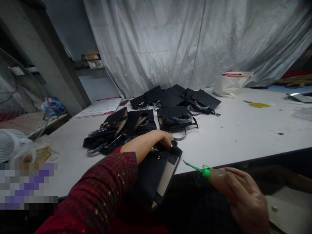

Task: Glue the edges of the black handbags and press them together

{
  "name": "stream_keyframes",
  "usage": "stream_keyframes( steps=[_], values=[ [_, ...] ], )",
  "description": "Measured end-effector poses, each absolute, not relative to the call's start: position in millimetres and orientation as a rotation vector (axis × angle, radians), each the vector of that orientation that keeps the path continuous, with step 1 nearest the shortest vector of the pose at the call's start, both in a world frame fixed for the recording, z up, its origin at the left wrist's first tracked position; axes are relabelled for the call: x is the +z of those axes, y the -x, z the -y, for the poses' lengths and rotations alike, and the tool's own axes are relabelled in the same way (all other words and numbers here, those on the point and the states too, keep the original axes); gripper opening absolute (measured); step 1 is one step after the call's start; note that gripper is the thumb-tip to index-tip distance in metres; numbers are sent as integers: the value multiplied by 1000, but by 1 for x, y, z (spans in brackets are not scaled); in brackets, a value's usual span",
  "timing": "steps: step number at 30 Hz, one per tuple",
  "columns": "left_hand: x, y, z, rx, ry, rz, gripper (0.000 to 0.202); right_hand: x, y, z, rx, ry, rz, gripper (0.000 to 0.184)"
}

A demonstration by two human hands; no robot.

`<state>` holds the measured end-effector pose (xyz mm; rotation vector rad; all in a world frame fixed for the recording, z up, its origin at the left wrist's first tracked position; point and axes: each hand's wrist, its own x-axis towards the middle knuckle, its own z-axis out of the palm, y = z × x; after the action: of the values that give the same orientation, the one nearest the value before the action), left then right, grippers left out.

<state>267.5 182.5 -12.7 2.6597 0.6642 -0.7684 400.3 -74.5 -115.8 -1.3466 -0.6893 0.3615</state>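
Note:
My left hand (166, 139) reaches across to the upper end of a black handbag (151, 177), with its fingers closed on the bag near small gold-coloured metal fittings. The bag lies over the table's front edge, and its beige side panel faces right. In my right hand (248, 198) is a squeeze bottle (220, 182) of amber liquid, gripped around its body. Its green nozzle, with a thin tip, points left toward the bag but stays apart from it. A clear-wrapped bag handle (180, 135) lies just beyond my left hand.
Several black handbags with wrapped handles lie on the white table (219, 143), such as one at left (114, 125). Yellow-handled scissors (258, 104) and a cream cloth bag (231, 84) are at back right. A printed sheet (99, 106) lies back left; a fan (11, 144) stands at far left.

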Motion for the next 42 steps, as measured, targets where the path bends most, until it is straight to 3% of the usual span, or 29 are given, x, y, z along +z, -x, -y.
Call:
stream_keyframes(
  steps=[4,14,19,30,37,42],
  values=[
    [-13,-266,-187,-768,-2632,-703,31,-121,-409,61,128,1500,794,34],
    [-15,-265,-186,-746,-2603,-720,33,-94,-416,29,-121,1365,1347,23],
    [-17,-266,-188,-731,-2611,-732,33,-86,-414,29,-70,1337,1537,22],
    [-21,-264,-184,-691,-2639,-705,32,-87,-407,39,8,1396,1414,18],
    [-22,-263,-184,-708,-2648,-690,30,-97,-404,35,-164,1373,1449,23],
    [-22,-263,-183,-709,-2651,-679,30,-87,-405,40,-26,1443,1511,16]
  ],
)
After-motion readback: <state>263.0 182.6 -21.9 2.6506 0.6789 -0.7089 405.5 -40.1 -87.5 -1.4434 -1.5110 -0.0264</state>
